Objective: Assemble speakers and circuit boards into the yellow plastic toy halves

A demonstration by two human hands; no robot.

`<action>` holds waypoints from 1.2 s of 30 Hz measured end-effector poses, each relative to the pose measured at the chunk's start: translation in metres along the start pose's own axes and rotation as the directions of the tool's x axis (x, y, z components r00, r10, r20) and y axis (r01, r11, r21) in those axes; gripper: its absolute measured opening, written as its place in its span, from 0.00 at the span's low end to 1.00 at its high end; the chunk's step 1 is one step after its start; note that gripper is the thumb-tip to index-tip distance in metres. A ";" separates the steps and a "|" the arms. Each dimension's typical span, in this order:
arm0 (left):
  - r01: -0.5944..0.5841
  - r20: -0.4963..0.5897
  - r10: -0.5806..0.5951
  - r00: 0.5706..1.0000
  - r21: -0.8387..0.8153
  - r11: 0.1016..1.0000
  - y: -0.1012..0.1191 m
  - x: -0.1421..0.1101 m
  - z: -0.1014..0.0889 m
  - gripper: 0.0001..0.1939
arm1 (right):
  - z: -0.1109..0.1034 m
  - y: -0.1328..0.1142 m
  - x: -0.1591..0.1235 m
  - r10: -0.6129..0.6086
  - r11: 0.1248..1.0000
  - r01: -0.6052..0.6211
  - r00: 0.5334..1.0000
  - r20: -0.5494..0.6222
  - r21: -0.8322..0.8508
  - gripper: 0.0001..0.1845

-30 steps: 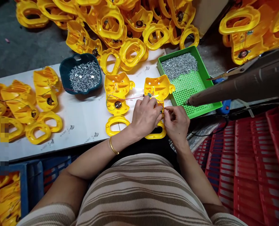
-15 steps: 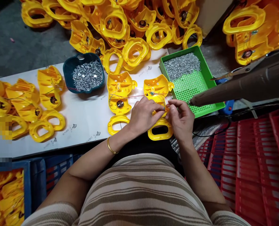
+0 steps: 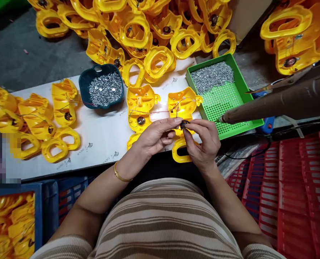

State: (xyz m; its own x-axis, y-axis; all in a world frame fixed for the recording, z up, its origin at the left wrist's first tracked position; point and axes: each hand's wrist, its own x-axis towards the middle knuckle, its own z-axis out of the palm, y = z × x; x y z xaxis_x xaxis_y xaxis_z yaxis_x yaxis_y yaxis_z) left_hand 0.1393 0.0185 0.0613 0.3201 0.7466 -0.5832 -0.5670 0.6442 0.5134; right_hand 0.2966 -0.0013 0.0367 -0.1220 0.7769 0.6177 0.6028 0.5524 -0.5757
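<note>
My left hand (image 3: 156,136) and my right hand (image 3: 203,138) meet over a yellow plastic shell (image 3: 183,104) lying on the white board (image 3: 100,136). Between the fingertips of both hands sits a small round black speaker (image 3: 184,124) with thin wires running up to the shell. Both hands pinch it. A second yellow shell (image 3: 139,104) with its own speaker and wires lies just left. The lower ring of the worked shell (image 3: 179,153) shows under my right hand.
A dark teal bowl (image 3: 82,84) of screws stands at the back left, a green tray (image 3: 246,108) of screws at the right. A hanging brown power screwdriver (image 3: 278,102) reaches in from the right. Yellow shells are heaped behind and left. Red crates (image 3: 292,187) sit at right.
The hands have drawn nearer to me and lifted the small speaker off the shell; it now sits plainly between both fingertips. The view has shifted slightly.
</note>
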 end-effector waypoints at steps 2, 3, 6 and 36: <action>-0.126 -0.049 0.131 0.990 0.094 0.988 -0.004 0.000 0.000 0.13 | 0.000 0.003 -0.002 -0.001 1.000 0.001 1.000 0.028 0.009 0.11; -0.179 -0.073 0.190 0.979 0.135 0.975 -0.006 0.000 0.000 0.13 | 0.000 0.004 -0.003 -0.002 1.000 0.002 0.999 0.044 0.009 0.11; -0.229 -0.121 0.256 0.959 0.195 0.954 -0.010 0.000 0.000 0.15 | -0.002 0.006 -0.005 -0.014 1.000 0.012 0.997 0.082 0.019 0.13; -0.321 0.012 0.573 0.819 0.839 0.440 -0.013 0.008 -0.026 0.10 | -0.012 0.013 0.002 0.266 0.946 -0.187 0.915 0.305 -0.263 0.10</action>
State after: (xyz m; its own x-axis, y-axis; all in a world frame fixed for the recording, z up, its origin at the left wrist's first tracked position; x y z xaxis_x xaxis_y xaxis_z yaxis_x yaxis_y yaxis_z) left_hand 0.1291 0.0122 0.0335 -0.0537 0.9830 -0.1758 0.2841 0.1838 0.9410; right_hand 0.3134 0.0040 0.0366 -0.1916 0.9495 0.2486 0.8010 0.2976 -0.5195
